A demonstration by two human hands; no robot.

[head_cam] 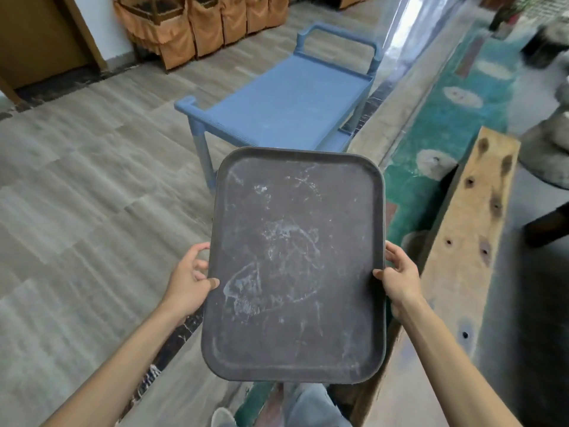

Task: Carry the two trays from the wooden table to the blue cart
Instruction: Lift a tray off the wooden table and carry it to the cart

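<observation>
A dark brown tray (295,263) with white scuff marks is held level in front of me, in the air above the floor. My left hand (189,280) grips its left edge and my right hand (398,277) grips its right edge. The blue cart (286,103) stands just beyond the tray's far edge, its flat top bare and its handle at the far end. Whether a second tray lies under the one I hold cannot be told. A wooden surface (471,217), possibly the table, runs along the right.
Grey plank flooring (77,195) spreads to the left. A green patterned carpet (446,118) lies right of the cart, behind a raised ledge. Chairs with orange covers (197,23) line the far wall. My shoe and trouser leg show below the tray.
</observation>
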